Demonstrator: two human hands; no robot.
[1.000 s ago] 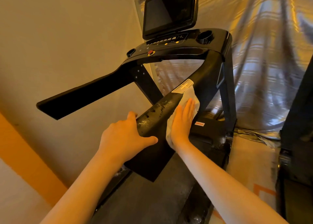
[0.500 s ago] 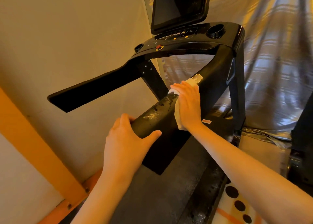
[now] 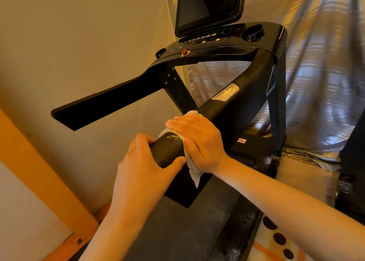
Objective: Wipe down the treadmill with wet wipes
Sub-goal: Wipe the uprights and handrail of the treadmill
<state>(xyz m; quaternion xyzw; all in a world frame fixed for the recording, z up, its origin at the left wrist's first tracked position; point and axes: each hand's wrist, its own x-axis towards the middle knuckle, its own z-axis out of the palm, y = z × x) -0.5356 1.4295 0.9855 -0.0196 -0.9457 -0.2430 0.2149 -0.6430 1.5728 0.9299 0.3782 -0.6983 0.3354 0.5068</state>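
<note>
— Treadmill [image 3: 276,112] check: where is the left hand [image 3: 146,162]?

— Nearest us, on the near end of the rail [image 3: 227,110]. Its fingers curl over the far side and the thumb hooks the near side, so it grips the rail and steadies it.

— And the right hand [image 3: 199,140]?

— Just beyond that thumb, almost touching it. Its fingers lie together, nearly straight, across the top of the rail and press the wipe [image 3: 194,174] flat. The thumb pins it on the near side. A tail of wipe hangs below the palm.

— What has changed?

— A second ago the palm lies flat on the rail's side. Half a second ago the fingertips reach the label [image 3: 225,92]. Now the label sits well beyond the fingertips, and the wipe has slid down to meet the left hand. The left hand has hardly shifted.

— Meaning for the job?

— The streaked stretch that lay between the hands is now under the wipe. I judge this stroke nearly spent. On this rail, only the end under the left fingers looks unwiped.

— Farther off?

— Console [image 3: 217,49] and screen [image 3: 207,5] stand far beyond both hands. I cannot tell whether they are wiped yet.
</note>
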